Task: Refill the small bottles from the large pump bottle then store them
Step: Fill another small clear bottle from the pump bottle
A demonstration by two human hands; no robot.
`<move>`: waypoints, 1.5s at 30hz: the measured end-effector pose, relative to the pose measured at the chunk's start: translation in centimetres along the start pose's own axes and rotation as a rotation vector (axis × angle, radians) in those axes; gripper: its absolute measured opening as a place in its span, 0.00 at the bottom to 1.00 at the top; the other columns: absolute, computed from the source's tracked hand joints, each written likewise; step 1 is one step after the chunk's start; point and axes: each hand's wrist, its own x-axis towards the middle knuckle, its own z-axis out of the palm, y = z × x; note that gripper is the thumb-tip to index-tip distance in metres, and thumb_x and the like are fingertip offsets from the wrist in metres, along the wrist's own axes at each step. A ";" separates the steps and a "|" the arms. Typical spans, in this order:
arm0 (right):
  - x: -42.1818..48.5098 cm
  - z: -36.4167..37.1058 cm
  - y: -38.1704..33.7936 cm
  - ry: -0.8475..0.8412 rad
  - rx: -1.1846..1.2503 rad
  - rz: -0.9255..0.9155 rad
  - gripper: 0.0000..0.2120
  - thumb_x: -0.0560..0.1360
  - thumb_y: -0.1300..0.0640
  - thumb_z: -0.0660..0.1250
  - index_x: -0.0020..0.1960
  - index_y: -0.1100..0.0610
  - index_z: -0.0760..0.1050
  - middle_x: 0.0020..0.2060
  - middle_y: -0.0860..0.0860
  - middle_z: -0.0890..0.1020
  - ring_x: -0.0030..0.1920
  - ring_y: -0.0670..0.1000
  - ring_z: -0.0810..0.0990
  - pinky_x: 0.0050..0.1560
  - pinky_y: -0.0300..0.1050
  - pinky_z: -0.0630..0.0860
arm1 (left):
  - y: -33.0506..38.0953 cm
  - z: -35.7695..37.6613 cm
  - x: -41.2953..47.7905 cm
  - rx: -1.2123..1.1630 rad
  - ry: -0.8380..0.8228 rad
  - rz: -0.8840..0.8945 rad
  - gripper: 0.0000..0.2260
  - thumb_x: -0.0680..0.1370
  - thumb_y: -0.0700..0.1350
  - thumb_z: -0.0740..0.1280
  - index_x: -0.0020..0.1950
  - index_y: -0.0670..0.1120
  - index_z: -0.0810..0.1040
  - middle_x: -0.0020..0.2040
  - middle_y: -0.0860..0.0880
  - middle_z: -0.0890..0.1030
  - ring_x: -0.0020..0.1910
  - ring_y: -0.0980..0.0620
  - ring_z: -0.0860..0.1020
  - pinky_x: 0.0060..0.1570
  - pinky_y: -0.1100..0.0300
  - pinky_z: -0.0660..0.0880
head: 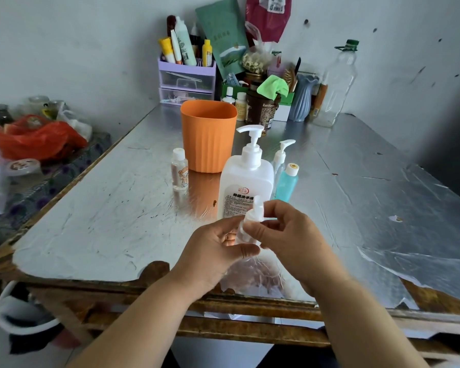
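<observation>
A large white pump bottle (246, 179) with a printed label stands mid-table. Just in front of it my left hand (218, 251) holds a small clear bottle (246, 229) by its body, while my right hand (290, 235) pinches that bottle's white pump top. Behind the big bottle on its right stand a small clear pump bottle (281, 155) and a small blue bottle (287, 183) with a white cap. A small clear bottle (179, 170) with a cartoon sticker stands to the left, beside an orange cup (208, 135).
The table (104, 208) is covered in foil-like sheet, torn at the front and right. A purple drawer organiser (186, 81), jars, a blue vase (303, 100) and an empty clear bottle (336, 83) crowd the back wall. Red bags (35, 139) lie on the left.
</observation>
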 end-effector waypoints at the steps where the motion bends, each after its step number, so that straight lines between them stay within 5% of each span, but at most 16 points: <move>1: 0.0 0.0 0.0 0.016 0.014 0.007 0.11 0.70 0.46 0.73 0.50 0.45 0.75 0.41 0.44 0.85 0.41 0.41 0.83 0.42 0.36 0.79 | 0.0 0.0 0.0 0.001 -0.002 -0.003 0.18 0.71 0.44 0.75 0.57 0.62 0.80 0.53 0.62 0.83 0.55 0.63 0.80 0.53 0.64 0.75; 10: -0.1 0.2 -0.3 0.018 -0.019 -0.019 0.12 0.69 0.43 0.72 0.49 0.44 0.73 0.43 0.42 0.83 0.44 0.40 0.82 0.36 0.29 0.76 | 0.0 0.0 -0.1 -0.013 -0.015 0.011 0.17 0.71 0.44 0.75 0.59 0.58 0.81 0.54 0.60 0.84 0.56 0.61 0.80 0.58 0.58 0.76; 15: 0.0 0.3 -0.2 0.025 -0.015 -0.020 0.09 0.71 0.46 0.72 0.48 0.45 0.75 0.42 0.42 0.84 0.45 0.42 0.83 0.42 0.34 0.78 | -0.1 0.0 0.0 -0.026 -0.014 -0.002 0.20 0.71 0.44 0.75 0.61 0.58 0.80 0.56 0.60 0.83 0.57 0.62 0.79 0.59 0.58 0.74; 20: -0.2 0.3 -0.5 -0.017 -0.027 -0.018 0.12 0.71 0.44 0.70 0.53 0.42 0.75 0.47 0.38 0.82 0.49 0.38 0.81 0.41 0.31 0.77 | 0.0 -0.1 0.0 -0.013 -0.012 0.013 0.19 0.71 0.46 0.75 0.60 0.61 0.80 0.56 0.63 0.82 0.58 0.65 0.78 0.55 0.68 0.73; 25: -0.1 0.4 -0.4 0.034 -0.006 -0.010 0.14 0.68 0.43 0.73 0.50 0.45 0.73 0.41 0.41 0.83 0.42 0.37 0.82 0.33 0.27 0.75 | -0.1 -0.1 0.0 0.030 -0.022 0.005 0.18 0.72 0.47 0.74 0.60 0.60 0.80 0.56 0.62 0.82 0.58 0.63 0.78 0.58 0.61 0.75; 29: -0.3 0.4 -0.2 -0.005 -0.025 -0.042 0.08 0.73 0.46 0.70 0.52 0.40 0.76 0.44 0.38 0.82 0.47 0.37 0.80 0.38 0.27 0.75 | 0.1 0.0 -0.1 -0.003 -0.007 0.000 0.20 0.70 0.46 0.74 0.59 0.61 0.80 0.54 0.65 0.82 0.55 0.67 0.78 0.48 0.75 0.73; 34: -0.1 0.3 -0.2 -0.014 -0.022 -0.026 0.14 0.68 0.40 0.71 0.51 0.43 0.75 0.44 0.40 0.83 0.45 0.37 0.81 0.38 0.29 0.77 | -0.1 -0.1 0.0 0.025 -0.013 -0.009 0.17 0.71 0.47 0.74 0.57 0.60 0.81 0.55 0.63 0.82 0.57 0.65 0.78 0.53 0.68 0.73; 36: -0.2 0.2 -0.3 -0.045 -0.063 -0.048 0.11 0.72 0.42 0.68 0.54 0.41 0.75 0.46 0.37 0.82 0.47 0.37 0.80 0.44 0.31 0.79 | 0.0 -0.1 -0.1 0.020 0.001 -0.004 0.17 0.70 0.46 0.75 0.57 0.62 0.81 0.54 0.65 0.82 0.56 0.66 0.78 0.51 0.72 0.73; 41: -0.1 0.8 -0.5 0.097 -0.129 -0.063 0.05 0.73 0.47 0.69 0.42 0.39 0.74 0.41 0.39 0.80 0.44 0.35 0.78 0.38 0.25 0.72 | -0.1 -0.1 0.0 0.010 -0.002 -0.019 0.18 0.72 0.44 0.74 0.58 0.62 0.81 0.53 0.69 0.81 0.56 0.71 0.76 0.50 0.76 0.70; 45: 0.1 2.0 0.1 0.226 -0.227 -0.116 0.07 0.72 0.46 0.70 0.45 0.43 0.71 0.46 0.41 0.78 0.49 0.42 0.77 0.49 0.34 0.75 | -0.1 0.0 0.0 -0.012 0.001 -0.023 0.18 0.70 0.49 0.74 0.59 0.60 0.81 0.56 0.69 0.80 0.60 0.70 0.74 0.58 0.66 0.69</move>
